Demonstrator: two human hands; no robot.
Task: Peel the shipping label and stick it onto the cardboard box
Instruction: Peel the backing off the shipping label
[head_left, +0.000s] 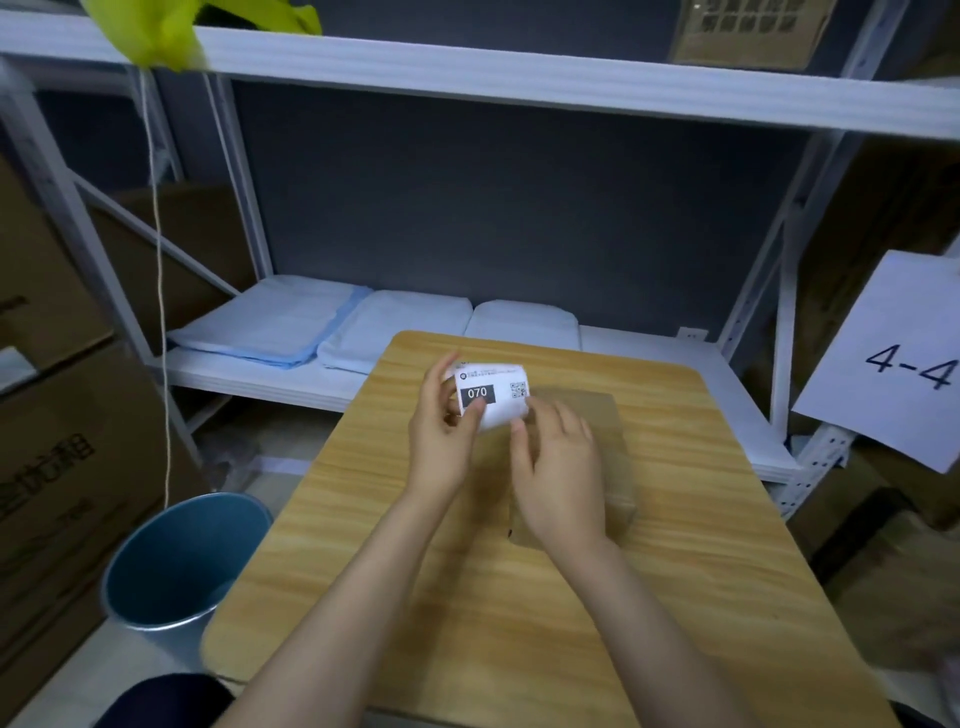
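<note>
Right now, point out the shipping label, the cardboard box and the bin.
shipping label (493, 395), head view, printed face beside the 070 block.
cardboard box (597, 415), head view, bare top face right of the label.
bin (156, 618), head view, near rim.

- We look down and forward from head height, close over a light wooden table (519, 597).
- White metal shelving (519, 88) faces us beyond.
</note>
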